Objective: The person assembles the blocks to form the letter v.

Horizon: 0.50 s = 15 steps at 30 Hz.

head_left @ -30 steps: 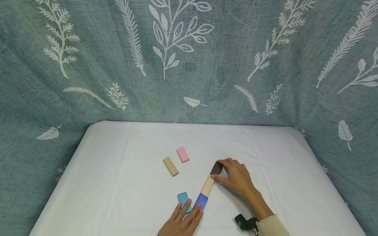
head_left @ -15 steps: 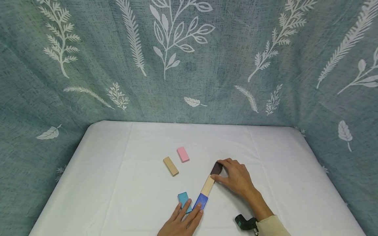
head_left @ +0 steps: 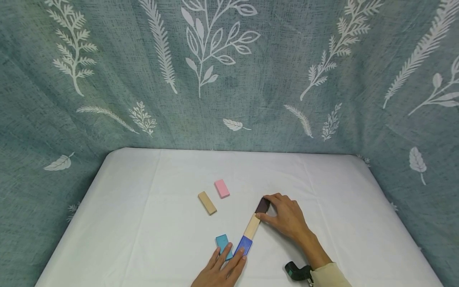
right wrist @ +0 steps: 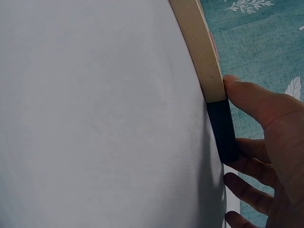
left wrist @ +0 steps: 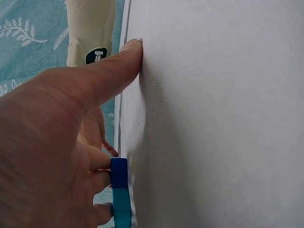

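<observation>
- Dial: centred on the plain wooden block (head_left: 252,227); 12 o'clock points away from the person.
- Dark block (head_left: 262,205): 1 o'clock, end to end with the plain wooden block.
- Right hand (head_left: 288,216): 2 o'clock; index finger and thumb pinch the dark block lengthwise, thumb at the joint.
- Blue block (head_left: 244,242): 7 o'clock, completing the row.
- Light-blue block (head_left: 222,241): 8 o'clock, just beside the blue block.
- Left hand (head_left: 221,271): 7 o'clock; fingers extended, slightly spread, tips resting on both blue pieces.
- Tan block (head_left: 207,203): 10 o'clock; pink block (head_left: 222,189): 11 o'clock.
</observation>
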{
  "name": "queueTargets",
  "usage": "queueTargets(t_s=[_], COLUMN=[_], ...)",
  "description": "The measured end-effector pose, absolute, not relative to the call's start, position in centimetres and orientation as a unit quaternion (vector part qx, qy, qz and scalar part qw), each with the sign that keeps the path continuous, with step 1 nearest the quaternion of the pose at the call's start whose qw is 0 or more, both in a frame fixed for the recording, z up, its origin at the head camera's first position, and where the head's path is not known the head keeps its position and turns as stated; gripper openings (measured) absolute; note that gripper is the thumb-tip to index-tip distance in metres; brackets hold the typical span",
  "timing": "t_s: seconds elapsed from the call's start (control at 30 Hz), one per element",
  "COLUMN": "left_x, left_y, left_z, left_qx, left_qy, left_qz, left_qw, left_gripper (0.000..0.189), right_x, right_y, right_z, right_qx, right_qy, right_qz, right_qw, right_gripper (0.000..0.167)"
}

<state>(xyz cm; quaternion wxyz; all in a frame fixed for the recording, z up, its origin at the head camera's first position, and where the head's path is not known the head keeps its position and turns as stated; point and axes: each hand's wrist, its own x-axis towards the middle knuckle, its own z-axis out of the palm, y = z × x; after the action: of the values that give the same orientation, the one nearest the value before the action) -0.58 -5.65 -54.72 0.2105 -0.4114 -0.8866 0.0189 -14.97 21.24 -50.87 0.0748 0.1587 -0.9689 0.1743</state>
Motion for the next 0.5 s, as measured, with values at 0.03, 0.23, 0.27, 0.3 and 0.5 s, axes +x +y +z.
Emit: queueTargets(t_s=[0.03,0.23,0.27,0.3,0.5], left_x=[-0.59,-0.57,-0.57,-0.57,-0.61], left_y=[-5.65,-5.67,-5.67,-5.66,-5.6], left_z=[-54.71,-54.67,-54.68,-54.69,-54.73], left_qx=[-0.412,-0.414,-0.414,-0.414,-0.412], left_qy=[-0.887,-0.888,-0.888,-0.888,-0.887], left_qz=[0.019,0.015,0.015,0.015,0.015], left_qw=[0.21,0.2,0.2,0.2,0.207], left_gripper=[0.08,0.08,0.08,0.08,0.079], right_x=[-14.96,-14.86,-14.85,-14.84,-14.78], right_y=[21.24,21.22,21.22,21.22,21.25], right_z=[-50.85,-50.83,-50.85,-50.87,-51.04], right_qx=[0.159,0.156,0.155,0.155,0.152], right_qy=[-0.969,-0.969,-0.969,-0.969,-0.968], right_qz=[0.175,0.18,0.181,0.182,0.183], right_qw=[0.075,0.072,0.071,0.071,0.075], right_gripper=[0.069,0.07,0.071,0.071,0.071])
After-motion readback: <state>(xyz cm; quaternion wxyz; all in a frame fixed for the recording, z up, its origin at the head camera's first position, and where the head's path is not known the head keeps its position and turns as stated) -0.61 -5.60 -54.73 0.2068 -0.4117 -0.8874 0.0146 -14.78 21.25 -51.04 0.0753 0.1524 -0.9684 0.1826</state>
